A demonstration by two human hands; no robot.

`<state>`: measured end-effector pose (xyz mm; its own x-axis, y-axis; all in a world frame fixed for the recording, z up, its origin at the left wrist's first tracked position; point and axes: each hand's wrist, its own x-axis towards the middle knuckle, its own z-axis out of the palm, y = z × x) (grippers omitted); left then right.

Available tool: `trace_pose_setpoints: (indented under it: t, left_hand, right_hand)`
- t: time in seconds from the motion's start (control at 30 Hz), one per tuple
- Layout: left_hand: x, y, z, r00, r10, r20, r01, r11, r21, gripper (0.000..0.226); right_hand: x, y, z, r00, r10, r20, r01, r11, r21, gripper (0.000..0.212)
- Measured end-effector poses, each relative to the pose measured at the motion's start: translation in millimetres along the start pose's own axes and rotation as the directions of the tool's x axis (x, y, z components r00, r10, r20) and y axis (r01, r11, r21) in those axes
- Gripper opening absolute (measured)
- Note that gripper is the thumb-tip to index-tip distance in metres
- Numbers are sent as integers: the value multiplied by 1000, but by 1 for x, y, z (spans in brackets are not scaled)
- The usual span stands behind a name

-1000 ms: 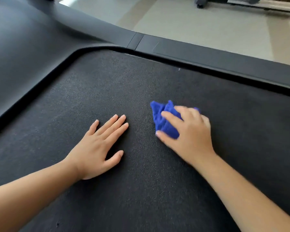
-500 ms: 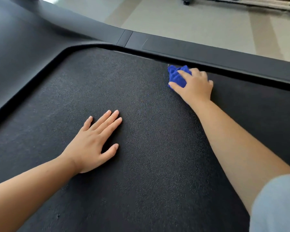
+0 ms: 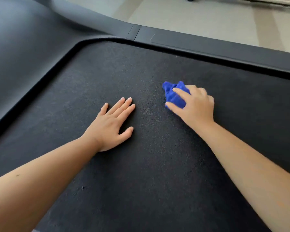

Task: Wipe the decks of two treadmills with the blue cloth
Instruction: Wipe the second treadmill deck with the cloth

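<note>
The black textured treadmill deck point(image 3: 149, 173) fills most of the head view. My right hand point(image 3: 194, 106) presses a crumpled blue cloth point(image 3: 172, 94) onto the deck right of centre, fingers curled over it; most of the cloth is under the palm. My left hand point(image 3: 111, 124) lies flat on the deck to the left of the cloth, fingers together and holding nothing. A hand's width of bare belt separates the two hands.
A dark grey side rail point(image 3: 216, 47) borders the deck at the far side. The smooth motor cover point(image 3: 23, 47) rises at the left. Pale floor point(image 3: 199, 19) lies beyond the rail, with part of another machine's base point(image 3: 241, 0) at the top right.
My right hand pushed the cloth out to the far rail half a second ago and has now pulled it back toward the middle of the deck. The left hand stayed planted.
</note>
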<state>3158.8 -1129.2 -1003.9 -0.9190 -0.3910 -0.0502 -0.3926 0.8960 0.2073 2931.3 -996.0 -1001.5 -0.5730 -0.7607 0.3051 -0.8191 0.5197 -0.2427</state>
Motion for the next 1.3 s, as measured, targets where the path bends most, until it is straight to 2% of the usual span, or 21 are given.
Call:
trace_pose_setpoints:
  t: [0.07, 0.17, 0.33, 0.43, 0.67, 0.77, 0.93, 1.03, 1.17, 1.3]
  left_hand:
    - [1, 0, 1, 1000, 3, -7, -3, 1000, 9, 77]
    - [1, -1, 2, 1000, 12, -14, -11, 1000, 24, 79]
    - [2, -1, 4, 999, 28, -22, -27, 999, 34, 80]
    - [2, 0, 4, 1000, 22, -21, -21, 999, 45, 68]
    - [-7, 10, -1, 999, -25, -39, 28, 996, 83, 58]
    - [-25, 14, -1, 997, -63, -43, 64, 998, 25, 55]
    - [-89, -9, -10, 999, 22, 23, -23, 999, 42, 54]
    - [-144, -33, -9, 1000, -16, 9, 16, 1000, 23, 58]
    - [-184, -52, -4, 994, -105, -33, 105, 994, -12, 78]
    - [-188, -53, -1, 990, -133, -55, 134, 991, 21, 79]
  right_hand:
    - [34, 1, 11, 985, 162, 54, -160, 986, -42, 58]
    - [46, -5, 18, 976, 210, 50, -207, 976, -65, 58]
    - [-12, -12, 1, 996, 60, 65, -56, 996, -67, 58]
    - [-76, -30, -12, 1000, -23, -8, 23, 999, -39, 64]
    - [-215, -86, -42, 999, -25, -23, 25, 1000, 3, 53]
    - [-255, -98, -53, 998, -46, -37, 46, 999, 17, 50]
    - [-262, -115, -53, 999, -12, -45, 12, 1000, -2, 50]
    - [-249, -149, -41, 998, -60, -25, 60, 998, 6, 51]
    - [-227, -204, -23, 990, -137, 42, 136, 990, 24, 53]
    - [-221, -199, -19, 976, -209, 67, 205, 977, 56, 54]
